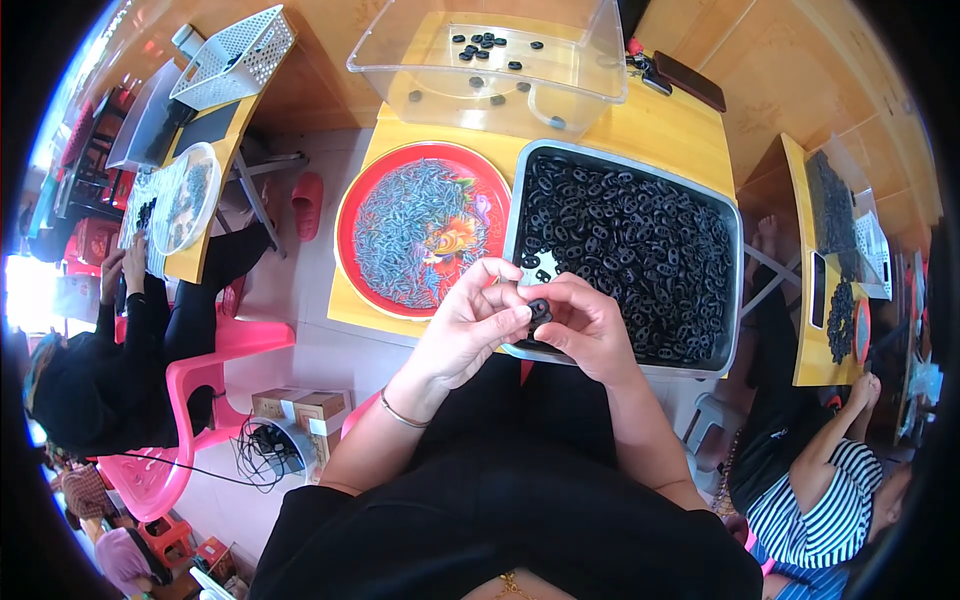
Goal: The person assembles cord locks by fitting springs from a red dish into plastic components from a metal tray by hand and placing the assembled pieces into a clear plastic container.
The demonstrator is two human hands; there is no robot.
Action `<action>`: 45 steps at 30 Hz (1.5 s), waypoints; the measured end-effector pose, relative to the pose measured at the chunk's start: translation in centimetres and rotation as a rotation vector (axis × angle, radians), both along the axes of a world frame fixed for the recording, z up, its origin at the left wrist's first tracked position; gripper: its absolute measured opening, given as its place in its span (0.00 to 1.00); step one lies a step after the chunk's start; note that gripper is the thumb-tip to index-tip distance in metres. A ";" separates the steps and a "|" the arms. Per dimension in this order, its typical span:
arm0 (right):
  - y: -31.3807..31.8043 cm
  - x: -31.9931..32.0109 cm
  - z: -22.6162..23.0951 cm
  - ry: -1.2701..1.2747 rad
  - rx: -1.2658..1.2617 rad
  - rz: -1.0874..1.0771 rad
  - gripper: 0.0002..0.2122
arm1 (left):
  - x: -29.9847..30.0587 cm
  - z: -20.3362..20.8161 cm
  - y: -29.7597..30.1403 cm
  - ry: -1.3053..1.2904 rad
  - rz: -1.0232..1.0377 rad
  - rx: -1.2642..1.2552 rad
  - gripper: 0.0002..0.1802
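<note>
Close to my body, both hands meet over the near left corner of a grey metal tray (738, 290) heaped with black oval pieces, many showing two holes. Between the fingertips of my left hand (468, 325) and my right hand (592, 328) is one small black oval two-hole piece (540, 311). Both hands are closed on it, thumbs and index fingers pinching. Left of the metal tray, a round red tray (345, 235) with a printed flower pattern holds many small, thin, grey slivers, too fine to identify. The fingers partly hide the held piece.
A clear plastic bin (365, 68) with several black pieces stands at the table's far side. Behind it on the right lie a brown wallet-like case (690, 80) and keys. People work at side tables left and right. A pink chair (185, 400) and a cardboard box (300, 405) stand left.
</note>
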State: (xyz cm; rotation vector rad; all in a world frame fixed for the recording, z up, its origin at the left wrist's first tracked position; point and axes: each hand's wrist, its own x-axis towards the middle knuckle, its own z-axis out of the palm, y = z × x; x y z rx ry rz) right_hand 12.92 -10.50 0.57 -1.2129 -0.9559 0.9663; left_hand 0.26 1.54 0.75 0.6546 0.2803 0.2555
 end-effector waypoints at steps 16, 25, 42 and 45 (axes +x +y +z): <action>0.2 -1.2 0.2 0.185 0.020 -0.118 0.10 | 0.1 -0.1 0.2 -0.064 -0.097 -0.096 0.19; 0.0 -1.3 -0.2 0.296 0.037 -0.095 0.14 | 0.3 0.2 0.0 0.001 -0.073 -0.115 0.17; -1.4 0.0 -0.5 -0.082 0.003 -0.105 0.15 | 0.7 -0.6 -0.4 0.030 -0.118 -0.099 0.16; -1.3 -0.1 0.1 0.128 0.007 -0.249 0.17 | 3.3 0.7 2.1 0.017 -0.098 0.363 0.16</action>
